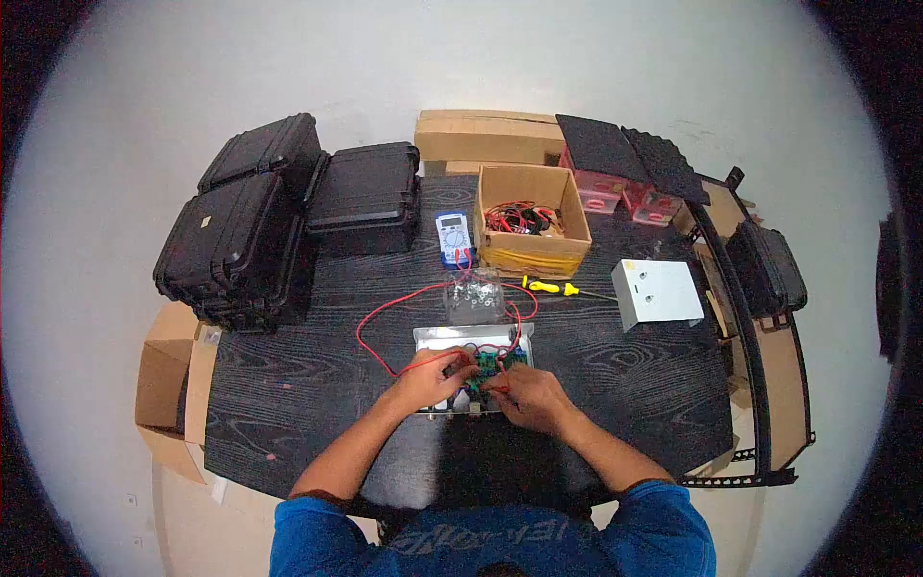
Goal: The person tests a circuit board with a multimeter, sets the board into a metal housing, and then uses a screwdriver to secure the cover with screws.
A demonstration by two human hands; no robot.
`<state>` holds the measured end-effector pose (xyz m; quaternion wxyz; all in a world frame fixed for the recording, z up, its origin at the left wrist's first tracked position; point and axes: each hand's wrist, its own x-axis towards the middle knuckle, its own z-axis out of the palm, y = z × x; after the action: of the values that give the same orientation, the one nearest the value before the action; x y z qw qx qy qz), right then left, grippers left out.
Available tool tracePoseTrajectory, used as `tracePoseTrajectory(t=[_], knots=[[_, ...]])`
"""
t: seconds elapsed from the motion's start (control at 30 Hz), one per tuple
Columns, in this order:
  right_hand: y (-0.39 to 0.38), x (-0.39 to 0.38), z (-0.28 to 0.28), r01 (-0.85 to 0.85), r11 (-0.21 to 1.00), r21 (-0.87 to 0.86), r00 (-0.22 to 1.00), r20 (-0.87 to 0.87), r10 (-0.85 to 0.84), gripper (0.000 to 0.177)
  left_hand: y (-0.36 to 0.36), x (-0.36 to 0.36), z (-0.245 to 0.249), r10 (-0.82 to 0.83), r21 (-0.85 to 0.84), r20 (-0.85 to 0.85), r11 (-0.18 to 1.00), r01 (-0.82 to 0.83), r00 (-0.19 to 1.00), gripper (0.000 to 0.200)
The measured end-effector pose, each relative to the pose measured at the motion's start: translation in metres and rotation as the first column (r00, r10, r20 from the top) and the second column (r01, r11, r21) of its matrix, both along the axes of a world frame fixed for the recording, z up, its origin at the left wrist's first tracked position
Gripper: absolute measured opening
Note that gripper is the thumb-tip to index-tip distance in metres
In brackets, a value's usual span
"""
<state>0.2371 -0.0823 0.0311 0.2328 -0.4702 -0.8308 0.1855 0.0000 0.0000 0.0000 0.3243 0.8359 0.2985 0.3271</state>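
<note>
An open metal enclosure (527, 338) lies in front of me with a green circuit board (488, 363) inside. My left hand (433, 381) reaches over its left half, fingers closed in a pinch on a test probe whose tip I cannot make out. On the right, my right hand (531, 396) pinches another test probe, its fingertips low over the board. Red test leads (360, 332) loop from the hands back to a blue-edged multimeter (454, 238). Just beyond the enclosure sits a clear tray (474, 296) with small round parts in it.
A yellow-and-black screwdriver (550, 287) lies near a white metal cover (660, 293). Behind stands a cardboard box (532, 258) holding cables. Black hard cases (231, 231) are stacked at left; red-and-clear bins (598, 189) stand back right. A black metal rack (745, 356) borders the right edge.
</note>
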Motion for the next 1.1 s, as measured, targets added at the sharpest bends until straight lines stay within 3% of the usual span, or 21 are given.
tracePoseTrajectory(t=[0.17,0.47,1.1], knots=[[0.000,0.004,-0.005,0.001,1.000,0.029,0.998,-0.064,0.001,0.018,0.001,0.004,0.000,-0.010,0.043,0.022,0.999,0.009,1.000,0.019],[-0.001,0.000,0.007,0.013,1.000,-0.024,1.000,0.017,-0.012,0.019,-0.001,0.003,0.004,-0.007,0.025,0.003,1.000,0.007,1.000,0.018],[-0.001,0.001,-0.006,0.015,0.995,0.094,0.998,-0.068,-0.009,0.018,-0.002,0.002,0.006,-0.002,-0.005,-0.026,1.000,0.001,1.000,0.015]])
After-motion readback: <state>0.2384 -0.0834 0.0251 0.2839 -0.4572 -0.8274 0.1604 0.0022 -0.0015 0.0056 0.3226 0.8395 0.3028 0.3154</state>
